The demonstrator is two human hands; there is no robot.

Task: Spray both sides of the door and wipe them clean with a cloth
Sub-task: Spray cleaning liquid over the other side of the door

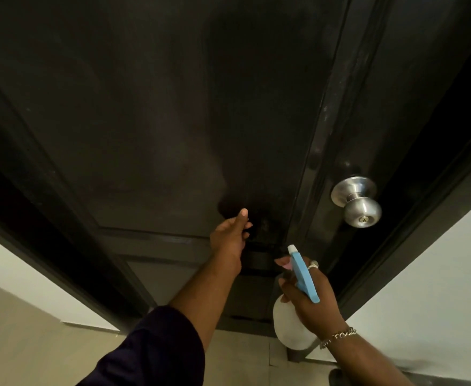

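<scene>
Item: wall [11, 263], left portion. Pale, lower left of view, meeting a beige floor [34, 344] below it.

Item: door frame [48, 263], dark, running diagonally between the left wall and the door.

Item: door [145, 121]. Black, panelled, filling most of the view; seen from close and below, closed within its frame. A horizontal rail crosses it at about hand height. The surface shows a faint lighter sheen across the middle panel; whether that is spray or reflected light cannot be told.

Item: left hand [230, 235]. Reaches forward from a dark sleeve [156, 349], thumb raised, fingers curled toward the door at the lower edge of the upper panel. A dark bunched thing, possibly a cloth [263, 225], sits just past the fingers against the door; too dark to identify with certainty, and whether the grip of this hand is closed around it cannot be told.

Item: spray bottle [290, 327]. Translucent white body, blue trigger head, white nozzle pointing up at the door, near it, below the rail.

Item: right hand [309, 296]. Grip wrapped round the neck of the spray bottle, a finger on the trigger. Ring on one finger; chain bracelet [338, 336] at the wrist.

Item: door knob [358, 201]. Round, brushed metal, with keyhole, on the right stile of the door, above and right of the right hand.

Item: wall, right portion. Pale, beyond the frame.
</scene>
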